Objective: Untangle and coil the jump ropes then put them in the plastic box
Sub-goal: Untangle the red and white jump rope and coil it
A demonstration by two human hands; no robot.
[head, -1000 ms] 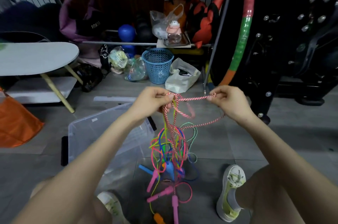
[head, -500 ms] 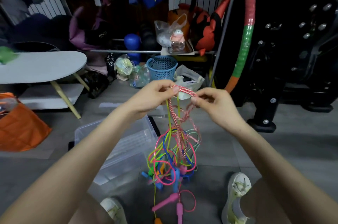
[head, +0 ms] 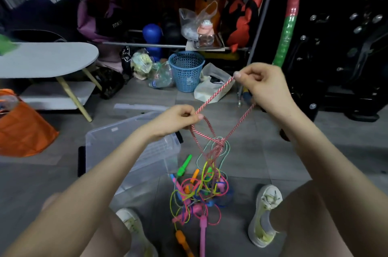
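Only readable thing is the white lettering on the black fabric bag at the back: starts "FITN", last few letters too blurry to make out.

Your right hand is higher and farther out than your left hand. A rope runs between them, pinched in both. Below your hands the pile of ropes lies on the floor. The plastic box sits under your left arm, left of the pile. A basket stands behind your hands.
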